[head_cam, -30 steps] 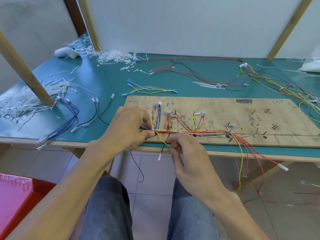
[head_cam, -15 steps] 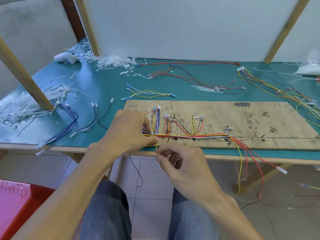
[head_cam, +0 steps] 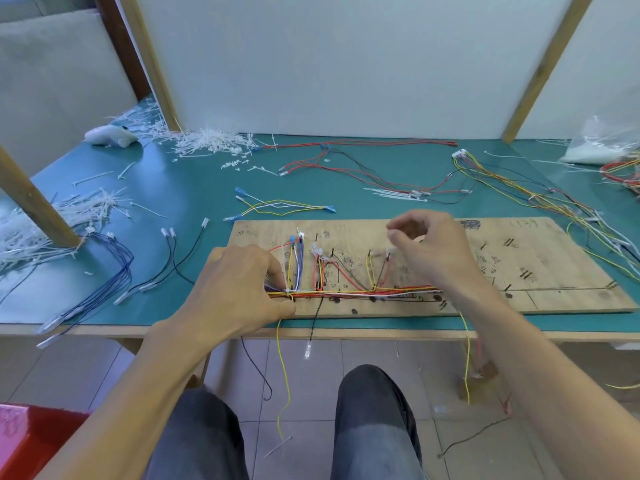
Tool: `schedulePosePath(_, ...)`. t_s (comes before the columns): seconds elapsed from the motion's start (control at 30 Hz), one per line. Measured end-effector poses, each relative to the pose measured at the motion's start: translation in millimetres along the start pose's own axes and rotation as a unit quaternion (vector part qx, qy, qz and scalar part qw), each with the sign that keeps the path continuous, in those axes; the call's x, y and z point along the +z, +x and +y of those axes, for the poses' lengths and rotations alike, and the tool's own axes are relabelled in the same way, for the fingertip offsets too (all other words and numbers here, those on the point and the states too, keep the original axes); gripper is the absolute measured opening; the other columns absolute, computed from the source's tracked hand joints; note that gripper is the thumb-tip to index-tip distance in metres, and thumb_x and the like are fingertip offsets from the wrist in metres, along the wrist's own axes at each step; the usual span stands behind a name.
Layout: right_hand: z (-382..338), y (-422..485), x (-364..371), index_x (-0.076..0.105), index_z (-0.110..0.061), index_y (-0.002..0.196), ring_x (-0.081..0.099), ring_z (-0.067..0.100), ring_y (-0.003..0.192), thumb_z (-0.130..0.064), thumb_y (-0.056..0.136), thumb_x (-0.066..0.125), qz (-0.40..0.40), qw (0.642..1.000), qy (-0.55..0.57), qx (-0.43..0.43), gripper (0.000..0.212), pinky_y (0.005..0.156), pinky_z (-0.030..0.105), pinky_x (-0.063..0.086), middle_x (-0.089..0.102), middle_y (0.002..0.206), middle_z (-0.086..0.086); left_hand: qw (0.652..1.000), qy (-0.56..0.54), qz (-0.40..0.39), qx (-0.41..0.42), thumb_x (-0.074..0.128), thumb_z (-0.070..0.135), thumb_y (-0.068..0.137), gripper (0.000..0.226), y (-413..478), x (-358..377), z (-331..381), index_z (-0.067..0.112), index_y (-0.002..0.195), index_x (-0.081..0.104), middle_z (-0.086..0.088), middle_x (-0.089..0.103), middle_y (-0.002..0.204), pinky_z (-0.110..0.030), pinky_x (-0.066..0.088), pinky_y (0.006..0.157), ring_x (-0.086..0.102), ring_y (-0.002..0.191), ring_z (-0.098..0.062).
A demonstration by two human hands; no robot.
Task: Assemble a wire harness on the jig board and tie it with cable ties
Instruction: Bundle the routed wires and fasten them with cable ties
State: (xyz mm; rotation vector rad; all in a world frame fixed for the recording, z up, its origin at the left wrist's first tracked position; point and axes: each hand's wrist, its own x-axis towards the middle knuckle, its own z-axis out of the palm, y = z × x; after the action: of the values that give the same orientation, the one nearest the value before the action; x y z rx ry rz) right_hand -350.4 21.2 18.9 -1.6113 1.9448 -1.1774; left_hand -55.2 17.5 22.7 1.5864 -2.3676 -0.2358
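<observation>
On my feed the green table (head_cam: 194,188) fills the width, and the wooden jig board (head_cam: 554,271) lies flat along its near edge, marked with pen lines and numbers. A red crate (head_cam: 31,441) sits on the floor at the lower left, beside the person's knee.

The left hand (head_cam: 239,289) is at the board's left end, with its fingers curled over and the thumb tucked under. It grips the wire harness (head_cam: 363,291) there. The harness is a red, yellow and white bundle that runs left to right along the board's near side. Short branches stand up from it toward the pegs, and loose yellow and black tails hang off the table edge.

The right hand (head_cam: 433,251) is raised over the middle of the board and is clear of the bundle. Its fingers are curled and the tips of thumb and forefinger are drawn close. That spot is blurred, so I cannot tell whether anything is pinched between them.

Heaps of white cable ties (head_cam: 214,145) lie at the far left of the table. A sheaf of blue wires (head_cam: 117,268) lies left of the board and a tangle of coloured wires (head_cam: 519,181) lies to the right.

Smallest of all is a white cable tie (head_cam: 286,289), wrapped round the bundle just beside the left thumb, its tail pointing up
</observation>
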Motion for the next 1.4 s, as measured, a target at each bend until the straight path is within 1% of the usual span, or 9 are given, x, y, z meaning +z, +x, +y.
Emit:
schedulePosePath(0.13, 34.7, 56.4, -9.8, 0.078, -0.019, 0.106, 0.065, 0.013, 0.094, -0.019, 0.094, 0.071, 0.024, 0.991, -0.121, 0.041, 0.015, 0.092, 0.027, 0.050, 0.076, 0.101, -0.004, 1.000, 0.004, -0.009, -0.006, 0.060, 0.071, 0.055, 0.044, 1.8, 1.3, -0.8, 0.035, 0.076, 0.074, 0.020, 0.071, 0.100, -0.031, 0.034, 0.084, 0.060, 0.096, -0.011)
schedulePosePath(0.27, 61.4, 100.7, -13.1, 0.075, -0.012, 0.122, 0.063, 0.033, 0.122, -0.018, 0.095, 0.068, 0.016, 0.973, -0.226, 0.051, 0.028, 0.106, 0.041, 0.050, 0.073, 0.125, 0.011, 1.000, -0.002, -0.015, -0.020, 0.059, 0.070, 0.053, 0.040, 3.7, 3.0, -3.8, 0.037, 0.072, 0.070, 0.022, 0.069, 0.098, -0.030, 0.040, 0.085, 0.059, 0.099, -0.012)
schedulePosePath(0.47, 76.4, 130.8, -8.1, 0.076, -0.010, 0.108, 0.062, 0.042, 0.111, -0.018, 0.093, 0.064, -0.020, 0.953, -0.298, 0.044, 0.021, 0.090, 0.044, 0.056, 0.072, 0.112, 0.019, 1.000, -0.010, -0.016, -0.017, 0.058, 0.072, 0.049, 0.042, 7.5, 4.7, -4.8, 0.037, 0.069, 0.069, 0.025, 0.065, 0.100, -0.032, 0.043, 0.092, 0.059, 0.101, -0.011)
schedulePosePath(0.8, 80.1, 156.8, -0.7, 0.072, -0.014, 0.131, 0.066, 0.031, 0.119, -0.006, 0.093, 0.067, -0.038, 0.977, -0.210, 0.023, 0.039, 0.109, 0.035, 0.049, 0.074, 0.127, 0.006, 0.999, -0.044, -0.026, -0.005, 0.066, 0.064, 0.048, 0.031, 7.0, 2.4, -4.1, 0.039, 0.064, 0.069, 0.022, 0.070, 0.099, -0.039, 0.048, 0.101, 0.062, 0.112, 0.001)
schedulePosePath(0.9, 81.6, 159.7, -5.4, 0.075, -0.013, 0.123, 0.070, 0.023, 0.106, 0.002, 0.090, 0.068, -0.035, 0.981, -0.188, 0.019, 0.037, 0.106, 0.029, 0.049, 0.077, 0.117, 0.004, 0.999, -0.044, -0.030, -0.009, 0.066, 0.065, 0.048, 0.031, 6.6, 2.3, -4.0, 0.039, 0.065, 0.069, 0.023, 0.067, 0.101, -0.039, 0.047, 0.103, 0.062, 0.112, -0.001)
schedulePosePath(1.03, 83.0, 158.3, -12.9, 0.077, -0.013, 0.114, 0.070, 0.021, 0.093, 0.011, 0.088, 0.064, -0.023, 0.986, -0.162, 0.020, 0.038, 0.096, 0.038, 0.057, 0.078, 0.096, 0.000, 0.998, -0.044, -0.031, -0.014, 0.066, 0.067, 0.048, 0.035, 6.0, 2.2, -4.1, 0.039, 0.067, 0.072, 0.020, 0.070, 0.109, -0.041, 0.047, 0.103, 0.063, 0.111, -0.003)
schedulePosePath(1.1, 83.7, 157.7, -15.7, 0.076, -0.014, 0.114, 0.067, 0.018, 0.085, 0.010, 0.088, 0.067, -0.026, 0.986, -0.160, 0.022, 0.037, 0.091, 0.035, 0.058, 0.077, 0.092, -0.001, 0.998, -0.046, -0.029, -0.014, 0.065, 0.067, 0.048, 0.036, 5.8, 2.1, -3.7, 0.038, 0.068, 0.074, 0.020, 0.071, 0.112, -0.042, 0.047, 0.103, 0.064, 0.110, -0.003)
schedulePosePath(1.27, 86.2, 160.6, -21.9, 0.073, -0.015, 0.117, 0.067, 0.018, 0.089, 0.006, 0.085, 0.074, -0.040, 0.984, -0.173, 0.027, 0.038, 0.089, 0.025, 0.048, 0.078, 0.096, 0.002, 0.998, -0.056, -0.020, -0.017, 0.065, 0.067, 0.047, 0.038, 4.8, 2.5, -2.8, 0.037, 0.068, 0.074, 0.020, 0.070, 0.109, -0.042, 0.048, 0.101, 0.064, 0.107, -0.003)
schedulePosePath(1.4, 88.7, 163.0, -23.8, 0.071, -0.015, 0.110, 0.069, 0.025, 0.093, 0.001, 0.086, 0.075, -0.049, 0.979, -0.194, 0.035, 0.029, 0.088, 0.038, 0.058, 0.076, 0.088, 0.002, 0.998, -0.056, -0.017, -0.019, 0.066, 0.065, 0.047, 0.036, 4.8, 2.7, -3.1, 0.037, 0.068, 0.074, 0.019, 0.071, 0.107, -0.041, 0.048, 0.101, 0.064, 0.107, -0.002)
